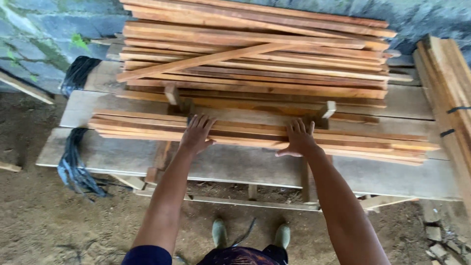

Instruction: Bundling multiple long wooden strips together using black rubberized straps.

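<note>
Head view, the only one: your left hand (197,133) lies palm down, fingers spread flat, on the near low stack of thin reddish-brown wooden slats (255,135); it presses rather than grips, nothing closed in it. Your right hand (298,139) does the same further along that stack, fingers splayed and flat, thumb hanging over the near edge, holding nothing. Both hands sit on top of the slats, touching them, left toward the stack's left half and right near its middle, probably spaced like that to bear evenly on the long pieces. The slats run crosswise to you, directly under your palms and reaching well past both hands to either side. They lie on a bench of wide grey weathered planks (245,169), likely so they sit level and off the dirt floor (49,221). Behind the low stack, two short wooden blocks (171,94) stand upright, seemingly as stops between it and the taller back pile of long orange-brown slats (255,54), where one slat lies skewed across the others. A bundle of black strapping (73,162) hangs off the bench's left end. More strapped boards (449,98) lean at the right. Your green boots (219,233) show below.
</note>
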